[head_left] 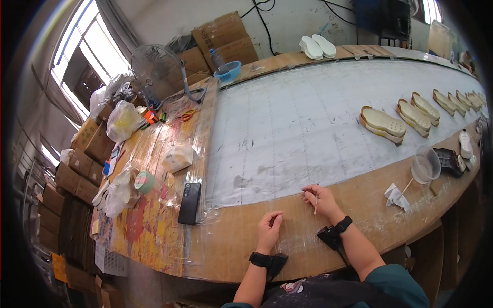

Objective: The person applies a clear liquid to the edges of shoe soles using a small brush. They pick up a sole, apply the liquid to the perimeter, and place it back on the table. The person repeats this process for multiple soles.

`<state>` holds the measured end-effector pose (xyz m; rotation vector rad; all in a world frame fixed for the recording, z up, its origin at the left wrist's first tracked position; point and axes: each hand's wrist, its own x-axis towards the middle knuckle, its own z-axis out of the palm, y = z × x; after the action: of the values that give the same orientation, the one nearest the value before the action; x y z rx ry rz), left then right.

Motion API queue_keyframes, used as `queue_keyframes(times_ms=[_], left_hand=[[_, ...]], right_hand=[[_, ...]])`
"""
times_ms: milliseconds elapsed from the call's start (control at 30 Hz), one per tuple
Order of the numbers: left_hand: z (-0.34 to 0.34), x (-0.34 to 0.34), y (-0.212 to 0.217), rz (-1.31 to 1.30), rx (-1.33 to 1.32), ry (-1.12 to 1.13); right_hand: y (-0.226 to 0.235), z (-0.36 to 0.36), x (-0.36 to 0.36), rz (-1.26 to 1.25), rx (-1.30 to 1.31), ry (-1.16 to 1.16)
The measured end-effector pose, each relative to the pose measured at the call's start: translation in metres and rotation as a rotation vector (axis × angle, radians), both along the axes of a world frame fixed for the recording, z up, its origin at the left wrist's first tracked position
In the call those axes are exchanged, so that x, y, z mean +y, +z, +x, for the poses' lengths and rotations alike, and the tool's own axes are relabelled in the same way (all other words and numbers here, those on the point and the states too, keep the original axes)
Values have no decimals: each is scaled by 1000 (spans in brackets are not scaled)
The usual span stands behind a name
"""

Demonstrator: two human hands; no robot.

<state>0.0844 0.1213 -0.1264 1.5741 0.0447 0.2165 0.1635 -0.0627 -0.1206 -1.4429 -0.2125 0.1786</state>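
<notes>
My right hand (pixel 323 201) is by the near edge of the white work surface, its fingers closed around a thin pen-like stick (pixel 316 204). What kind of tool it is, I cannot make out. To its left, my left hand (pixel 269 231) rests over the brown table edge (pixel 231 241) with the fingers curled in, and nothing shows in it. Both wrists wear black bands with small black devices. The pale shoe soles nearest my hands, a cream pair (pixel 382 124), sit on the white surface (pixel 287 138) well to the right.
More soles (pixel 413 117) run off in a row at the right. A clear tub (pixel 425 164), crumpled tissue (pixel 397 197) and a dark shoe (pixel 449 161) lie on the near right edge. Leftward are a phone (pixel 190 203), tape roll (pixel 144 181), tissue pack (pixel 177 157), scissors (pixel 188 114) and fan (pixel 154 72).
</notes>
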Motion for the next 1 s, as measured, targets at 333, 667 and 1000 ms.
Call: queue_keyframes(times_ms=[333,667,1000], left_hand=[[0,3,-6,-9,29,-7],[0,3,-1,4,20,-8],[-1,3,2,14,4,-4]], right_hand=[[3,-2,0,-30,11,-19],[4,-2,0,-55,-13,-15],[6,-4,0,-81,-28,-16]])
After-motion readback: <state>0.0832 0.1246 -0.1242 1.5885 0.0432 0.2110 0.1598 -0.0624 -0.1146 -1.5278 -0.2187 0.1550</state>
